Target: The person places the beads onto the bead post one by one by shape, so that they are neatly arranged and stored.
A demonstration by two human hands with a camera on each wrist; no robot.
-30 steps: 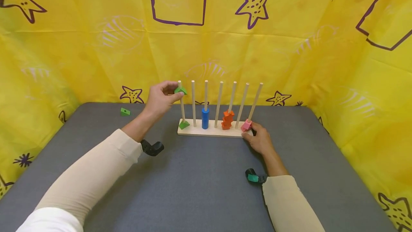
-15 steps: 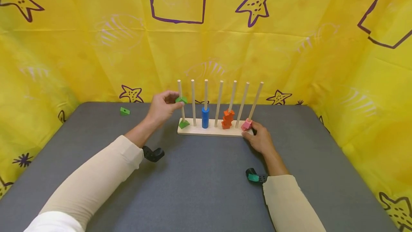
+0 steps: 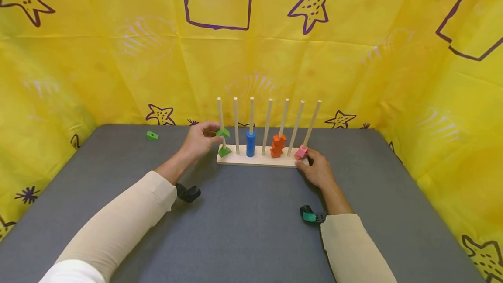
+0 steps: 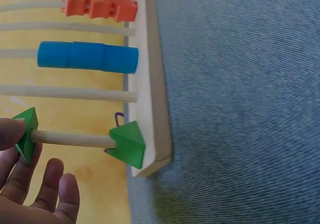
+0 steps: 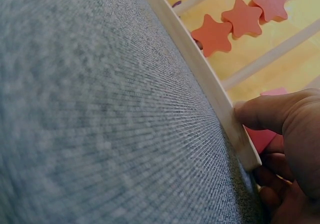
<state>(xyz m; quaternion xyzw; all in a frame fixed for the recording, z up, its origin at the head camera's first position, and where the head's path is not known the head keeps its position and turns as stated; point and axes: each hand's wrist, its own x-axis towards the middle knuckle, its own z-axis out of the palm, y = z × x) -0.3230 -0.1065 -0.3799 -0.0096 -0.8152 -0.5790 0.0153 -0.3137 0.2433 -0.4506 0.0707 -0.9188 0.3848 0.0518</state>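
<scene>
While the left hand [image 3: 199, 139] pinches a green triangle [image 3: 222, 132] partway down the first peg [image 3: 221, 115], near the middle of the frame, the right hand [image 3: 318, 170] grips the wooden base [image 3: 259, 160] on the desk [image 3: 243, 222].

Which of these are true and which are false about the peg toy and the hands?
1. The left hand holds a green triangle block on the first peg. True.
2. The blue cylinders sit on the last peg. False: they are on the third peg from the left.
3. The right hand grips the wooden base at its end. True.
4. Every green triangle is on a peg. False: a loose green block lies on the grey table.
</scene>
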